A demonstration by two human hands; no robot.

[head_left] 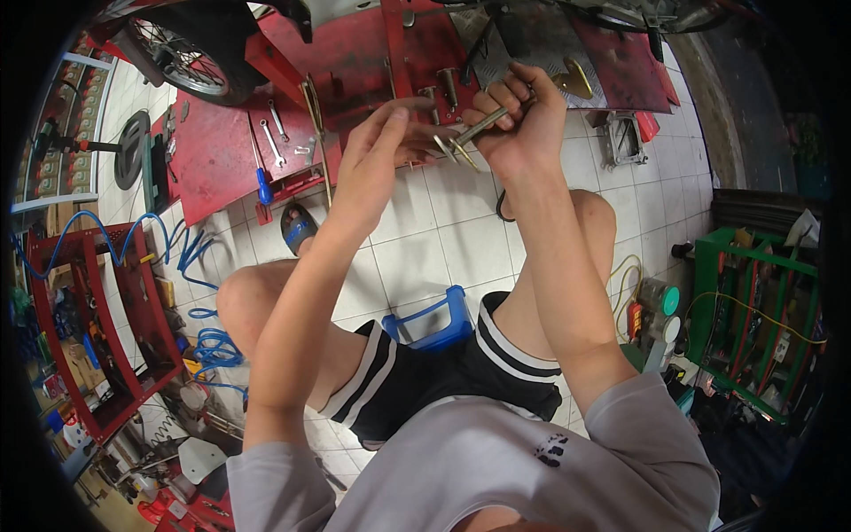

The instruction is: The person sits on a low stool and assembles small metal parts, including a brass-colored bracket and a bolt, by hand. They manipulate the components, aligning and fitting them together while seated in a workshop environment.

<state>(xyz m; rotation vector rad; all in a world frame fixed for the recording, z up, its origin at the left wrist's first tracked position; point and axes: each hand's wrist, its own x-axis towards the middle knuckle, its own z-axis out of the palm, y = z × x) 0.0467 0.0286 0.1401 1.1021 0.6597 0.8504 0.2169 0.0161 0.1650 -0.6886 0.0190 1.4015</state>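
My right hand [527, 120] is closed around a brass-coloured metal rod [483, 129]. At the rod's left end sit small flat metal plates [456, 152]. A gold-toned bent metal piece [576, 80] shows just beyond my right fist; whether it joins the rod I cannot tell. My left hand [377, 146] is held up beside the plated end, fingers stretched out and apart, partly smeared by motion. Nothing shows in its grasp. Behind the hands, large bolts [448, 87] stand on the red lift platform [213, 160].
Wrenches [272, 144] and a blue-handled screwdriver [263, 182] lie on the platform near a spoked wheel [182, 58]. A blue plastic stool [434, 319] is between my legs. Coiled blue hose [213, 346] and a red rack [106, 328] are left; a green rack [753, 319] stands right.
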